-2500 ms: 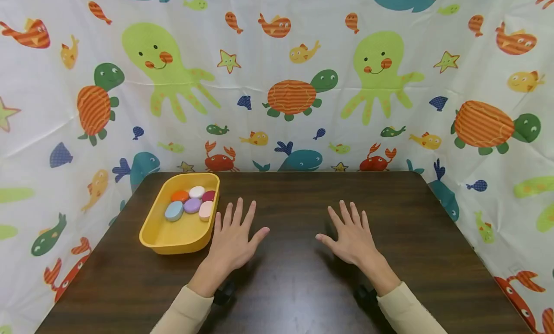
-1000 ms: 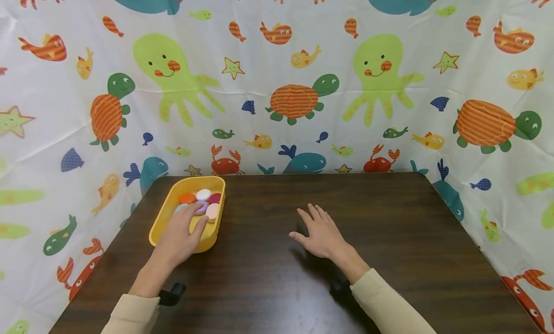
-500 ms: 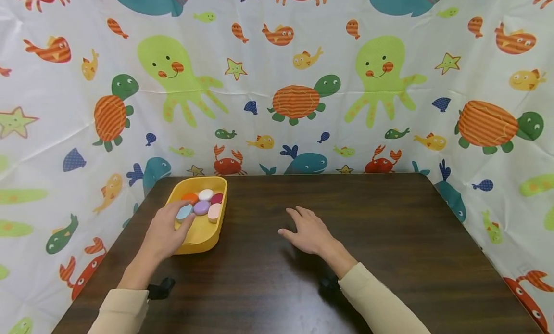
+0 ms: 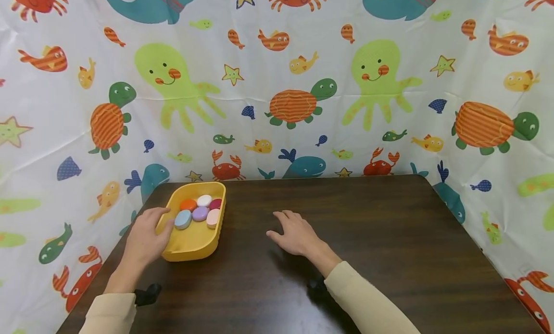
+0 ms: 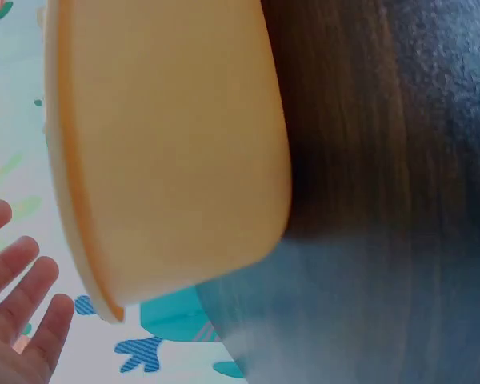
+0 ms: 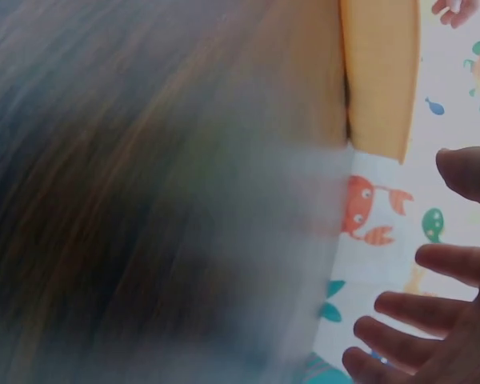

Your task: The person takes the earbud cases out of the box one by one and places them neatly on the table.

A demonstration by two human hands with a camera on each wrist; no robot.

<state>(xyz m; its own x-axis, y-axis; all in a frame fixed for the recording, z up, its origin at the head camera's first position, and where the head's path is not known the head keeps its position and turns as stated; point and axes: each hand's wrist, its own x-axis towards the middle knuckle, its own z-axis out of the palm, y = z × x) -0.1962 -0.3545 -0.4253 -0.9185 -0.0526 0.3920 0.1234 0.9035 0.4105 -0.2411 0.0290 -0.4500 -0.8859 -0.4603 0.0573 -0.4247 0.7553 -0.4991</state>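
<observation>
A yellow tray [image 4: 190, 242] stands at the left of the dark table, with several round, coloured disc-like pieces in its far half. Among them are a light blue piece [image 4: 183, 219], a purple piece [image 4: 200, 213] and an orange piece [image 4: 188, 205]. My left hand [image 4: 144, 240] is at the tray's left rim, fingers spread and holding nothing; whether it touches the rim I cannot tell. In the left wrist view its fingers [image 5: 32, 292] are apart, beside the tray wall. Over the middle of the table hovers my right hand [image 4: 296, 235], fingers loosely extended, with nothing in it.
A dark wood table [image 4: 389, 247] spreads out under both hands. Behind and beside it hangs a white cloth [image 4: 259, 59] printed with sea animals. A white piece [image 4: 204, 200], a dark red piece [image 4: 215, 204] and a pale pink piece [image 4: 213, 218] also lie in the tray.
My left hand first moved over the tray, then drew back left to its left rim. My right hand has drifted left. The pieces in the tray look unmoved.
</observation>
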